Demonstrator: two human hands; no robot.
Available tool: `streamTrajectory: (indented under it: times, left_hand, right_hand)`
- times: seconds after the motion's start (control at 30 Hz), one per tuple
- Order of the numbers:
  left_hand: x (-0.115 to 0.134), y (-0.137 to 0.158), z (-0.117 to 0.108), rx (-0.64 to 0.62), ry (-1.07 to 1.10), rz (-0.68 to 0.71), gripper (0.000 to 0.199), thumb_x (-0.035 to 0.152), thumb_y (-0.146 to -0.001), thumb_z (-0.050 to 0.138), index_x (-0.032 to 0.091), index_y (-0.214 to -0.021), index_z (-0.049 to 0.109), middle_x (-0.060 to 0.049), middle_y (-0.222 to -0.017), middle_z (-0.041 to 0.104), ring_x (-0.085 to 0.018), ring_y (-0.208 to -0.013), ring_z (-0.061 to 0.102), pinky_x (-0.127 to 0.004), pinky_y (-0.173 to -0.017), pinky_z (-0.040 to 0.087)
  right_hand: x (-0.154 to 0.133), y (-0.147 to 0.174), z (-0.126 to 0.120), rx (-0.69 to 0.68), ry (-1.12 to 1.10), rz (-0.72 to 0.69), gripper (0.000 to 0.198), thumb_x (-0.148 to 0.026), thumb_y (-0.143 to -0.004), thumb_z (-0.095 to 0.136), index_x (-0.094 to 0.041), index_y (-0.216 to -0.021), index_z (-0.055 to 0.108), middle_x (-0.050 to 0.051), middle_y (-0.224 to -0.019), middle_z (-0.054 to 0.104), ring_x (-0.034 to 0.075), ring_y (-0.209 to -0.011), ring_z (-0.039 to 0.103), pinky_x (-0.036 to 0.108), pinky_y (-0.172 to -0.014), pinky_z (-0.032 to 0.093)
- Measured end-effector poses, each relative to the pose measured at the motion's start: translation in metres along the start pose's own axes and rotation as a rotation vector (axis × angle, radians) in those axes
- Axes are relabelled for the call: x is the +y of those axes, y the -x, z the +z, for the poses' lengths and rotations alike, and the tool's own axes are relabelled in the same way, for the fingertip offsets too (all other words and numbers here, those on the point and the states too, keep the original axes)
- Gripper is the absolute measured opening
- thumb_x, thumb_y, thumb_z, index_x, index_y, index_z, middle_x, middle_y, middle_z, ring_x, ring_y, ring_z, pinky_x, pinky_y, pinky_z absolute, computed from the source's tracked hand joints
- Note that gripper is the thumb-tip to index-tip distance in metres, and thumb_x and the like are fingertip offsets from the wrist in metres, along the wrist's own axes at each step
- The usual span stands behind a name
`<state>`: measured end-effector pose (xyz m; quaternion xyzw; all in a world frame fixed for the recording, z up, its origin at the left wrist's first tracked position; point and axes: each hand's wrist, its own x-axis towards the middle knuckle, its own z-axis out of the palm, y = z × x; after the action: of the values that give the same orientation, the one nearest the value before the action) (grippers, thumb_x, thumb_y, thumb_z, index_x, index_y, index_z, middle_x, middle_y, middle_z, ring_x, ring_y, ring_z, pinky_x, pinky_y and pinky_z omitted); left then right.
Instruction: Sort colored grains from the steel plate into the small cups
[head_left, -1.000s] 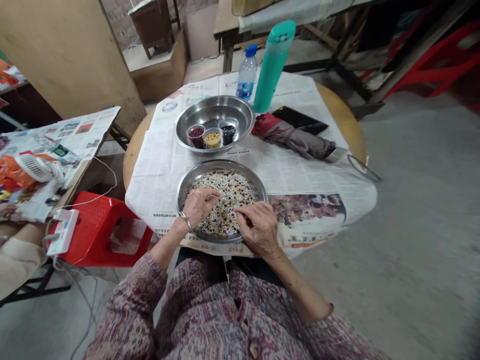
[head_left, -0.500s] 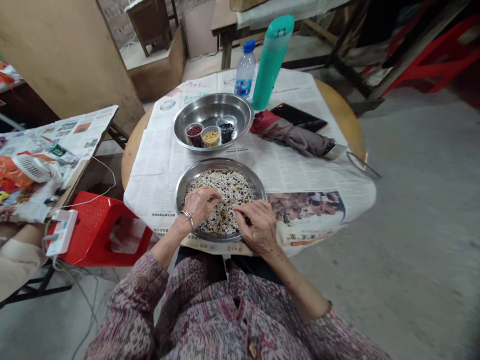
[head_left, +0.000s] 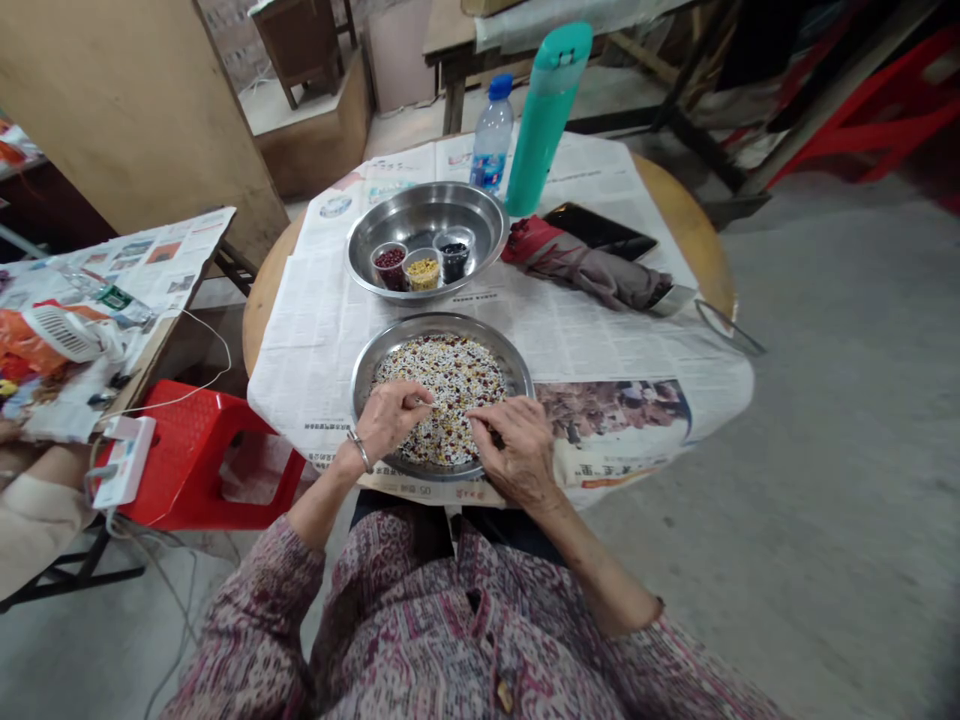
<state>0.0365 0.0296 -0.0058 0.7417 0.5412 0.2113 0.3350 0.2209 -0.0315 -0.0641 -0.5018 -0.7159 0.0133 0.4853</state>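
Note:
A shallow metal basin [head_left: 517,362] near the table's front edge holds mixed white grains, dark red beans and yellow kernels [head_left: 457,375]. Over its left side my left hand [head_left: 390,415], with a bracelet at the wrist, has thumb and forefinger pinched; whatever is between them is too small to make out. My right hand [head_left: 517,445] is over the basin's right rim, fingers curled and tips pressed together above the grains. Behind it a larger metal basin [head_left: 465,210] holds three clear cups: one of dark red beans [head_left: 390,270], one of yellow kernels [head_left: 422,273], one of black beans [head_left: 454,258].
Newspaper [head_left: 300,330] covers the round table. At the back stand a water bottle [head_left: 491,140] and a green bottle [head_left: 547,120]; a folded umbrella [head_left: 592,270] and a dark phone or case [head_left: 600,232] lie right. A red stool [head_left: 202,460] is on the left.
My left hand has shifted slightly left and down over the basin, still pinched. My right hand has stayed almost in place.

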Motion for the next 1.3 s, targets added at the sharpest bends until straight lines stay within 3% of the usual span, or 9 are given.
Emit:
streamTrajectory:
  times: [0.17, 0.43, 0.53, 0.63, 0.77, 0.93, 1.07, 1.2, 1.3]
  left_hand:
    - [0.001, 0.002, 0.007, -0.019, -0.242, 0.056, 0.01, 0.015, -0.076, 0.072, 0.021, -0.084, 0.075, 0.002, -0.065, 0.056, -0.013, -0.066, 0.051, -0.026, -0.073, 0.043]
    - [0.002, 0.003, 0.009, -0.021, -0.275, 0.07, 0.008, 0.018, -0.081, 0.07, 0.023, -0.082, 0.076, -0.001, -0.072, 0.063, -0.015, -0.074, 0.058, -0.027, -0.079, 0.046]
    - [0.002, 0.002, 0.009, 0.043, -0.187, 0.064, 0.005, 0.018, -0.08, 0.07, 0.02, -0.078, 0.074, 0.001, -0.064, 0.058, -0.013, -0.067, 0.054, -0.026, -0.075, 0.044]
    - [0.003, 0.001, 0.006, 0.092, 0.062, -0.025, 0.011, 0.022, -0.084, 0.062, 0.016, -0.079, 0.069, 0.003, -0.06, 0.054, -0.009, -0.059, 0.047, -0.022, -0.064, 0.041]
    - [0.008, -0.003, 0.002, -0.009, 0.405, -0.203, 0.022, 0.019, -0.088, 0.045, 0.013, -0.088, 0.066, 0.001, -0.067, 0.058, -0.007, -0.054, 0.044, -0.02, -0.051, 0.035]
    - [0.012, -0.007, 0.01, -0.033, 0.06, -0.01, 0.009, 0.021, -0.081, 0.064, 0.016, -0.083, 0.071, 0.003, -0.062, 0.054, -0.01, -0.062, 0.048, -0.024, -0.065, 0.042]
    - [0.014, -0.006, 0.021, -0.019, -0.243, 0.057, 0.01, 0.023, -0.081, 0.068, 0.019, -0.09, 0.073, 0.0, -0.073, 0.061, -0.015, -0.076, 0.056, -0.03, -0.081, 0.045]
    - [0.017, -0.005, 0.027, -0.031, -0.336, 0.04, 0.012, 0.022, -0.083, 0.067, 0.022, -0.093, 0.073, -0.003, -0.086, 0.066, -0.02, -0.093, 0.061, -0.032, -0.091, 0.045]
    - [0.018, -0.006, 0.028, -0.034, -0.321, 0.028, 0.009, 0.02, -0.083, 0.066, 0.022, -0.087, 0.073, -0.003, -0.083, 0.066, -0.019, -0.089, 0.06, -0.032, -0.089, 0.045]
  right_hand:
    - [0.0, 0.0, 0.0, 0.001, 0.012, -0.01, 0.012, -0.013, -0.085, 0.057, -0.022, -0.087, 0.064, 0.001, -0.076, 0.068, 0.018, -0.075, 0.059, 0.037, -0.082, 0.043]
    - [0.0, 0.0, 0.0, 0.005, 0.009, -0.023, 0.012, -0.013, -0.086, 0.056, -0.022, -0.088, 0.063, 0.001, -0.077, 0.068, 0.018, -0.076, 0.059, 0.036, -0.083, 0.042]
    - [0.0, -0.001, 0.0, 0.002, 0.012, -0.016, 0.011, -0.013, -0.086, 0.056, -0.022, -0.088, 0.063, 0.001, -0.076, 0.068, 0.018, -0.076, 0.059, 0.036, -0.083, 0.042]
    - [0.0, 0.0, 0.0, 0.007, 0.007, -0.012, 0.011, -0.014, -0.086, 0.057, -0.022, -0.088, 0.064, 0.001, -0.077, 0.068, 0.018, -0.076, 0.059, 0.036, -0.083, 0.043]
    - [0.001, 0.0, 0.001, 0.014, 0.006, -0.03, 0.011, -0.013, -0.086, 0.057, -0.022, -0.089, 0.063, 0.001, -0.077, 0.068, 0.018, -0.076, 0.059, 0.036, -0.083, 0.043]
    - [0.001, 0.0, 0.001, 0.007, 0.014, -0.029, 0.011, -0.013, -0.086, 0.057, -0.021, -0.088, 0.064, 0.001, -0.077, 0.068, 0.018, -0.076, 0.059, 0.036, -0.083, 0.042]
    - [0.0, -0.001, 0.001, 0.011, 0.022, -0.033, 0.011, -0.012, -0.086, 0.057, -0.021, -0.087, 0.063, 0.001, -0.076, 0.068, 0.018, -0.075, 0.059, 0.036, -0.083, 0.043]
    - [0.0, -0.001, 0.001, 0.009, 0.023, -0.029, 0.01, -0.012, -0.086, 0.057, -0.021, -0.087, 0.063, 0.001, -0.076, 0.068, 0.018, -0.076, 0.059, 0.036, -0.083, 0.043]
    - [0.001, -0.001, 0.001, 0.013, 0.025, -0.028, 0.011, -0.013, -0.086, 0.057, -0.021, -0.087, 0.063, 0.001, -0.076, 0.068, 0.018, -0.075, 0.059, 0.035, -0.083, 0.043]
